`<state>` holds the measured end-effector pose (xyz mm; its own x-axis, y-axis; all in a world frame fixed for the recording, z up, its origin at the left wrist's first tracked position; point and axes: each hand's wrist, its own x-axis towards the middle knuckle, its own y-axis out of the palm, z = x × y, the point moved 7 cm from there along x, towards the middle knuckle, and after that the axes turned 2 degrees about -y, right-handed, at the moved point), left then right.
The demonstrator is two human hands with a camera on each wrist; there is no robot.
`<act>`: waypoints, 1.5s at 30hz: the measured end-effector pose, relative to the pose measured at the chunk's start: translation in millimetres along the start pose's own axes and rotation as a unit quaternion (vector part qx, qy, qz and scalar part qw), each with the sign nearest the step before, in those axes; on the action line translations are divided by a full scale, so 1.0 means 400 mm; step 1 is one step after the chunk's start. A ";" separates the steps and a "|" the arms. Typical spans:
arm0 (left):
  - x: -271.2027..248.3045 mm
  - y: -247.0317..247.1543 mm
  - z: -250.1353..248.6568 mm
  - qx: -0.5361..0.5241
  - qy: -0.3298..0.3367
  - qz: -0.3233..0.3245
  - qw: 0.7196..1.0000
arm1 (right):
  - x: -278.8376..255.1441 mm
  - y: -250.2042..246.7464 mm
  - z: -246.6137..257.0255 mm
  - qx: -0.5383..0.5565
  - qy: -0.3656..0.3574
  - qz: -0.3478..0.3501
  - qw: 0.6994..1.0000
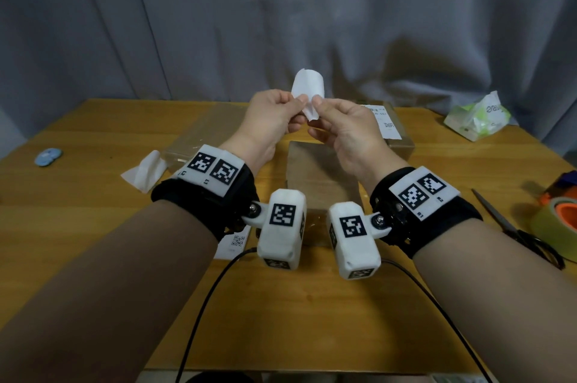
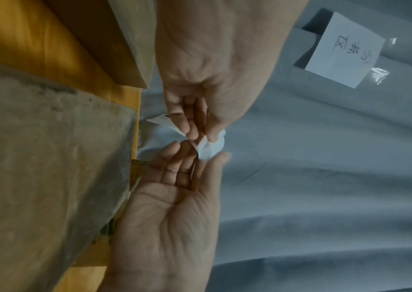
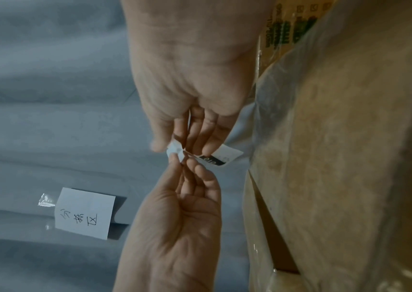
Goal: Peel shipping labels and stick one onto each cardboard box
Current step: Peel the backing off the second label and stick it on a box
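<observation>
Three cardboard boxes lie on the wooden table [image 1: 93,226] below the grip: a bare-topped box [image 1: 318,176] directly beneath it, a tape-glossed box [image 1: 199,136] beyond the left hand, and a labelled box [image 1: 396,132] past the right hand, apparently done. Raised between both hands is the shipping label [image 1: 307,90], thin white paper curling upward, printed face turned away from the head camera. Left hand [image 1: 268,123] and right hand [image 1: 343,129] each pinch its lower edge with thumb and fingertips, other fingers loosely curled. Judgement: held clear so the adhesive touches nothing while backing separates. Crumpled discarded backing [image 1: 143,170] lies below-left of the grip.
</observation>
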<state>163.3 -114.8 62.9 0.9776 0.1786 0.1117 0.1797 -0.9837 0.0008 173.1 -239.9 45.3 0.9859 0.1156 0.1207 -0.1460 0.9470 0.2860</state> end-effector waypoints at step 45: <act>0.024 -0.066 0.026 -0.081 -0.064 -0.079 0.992 | 0.014 -0.022 0.008 0.085 0.078 -0.059 0.992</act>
<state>169.1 -87.0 53.6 0.9467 0.3210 -0.0290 0.3211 -0.9317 0.1697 179.8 -248.6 46.4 0.9957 0.0638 -0.0674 -0.0271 0.8944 0.4465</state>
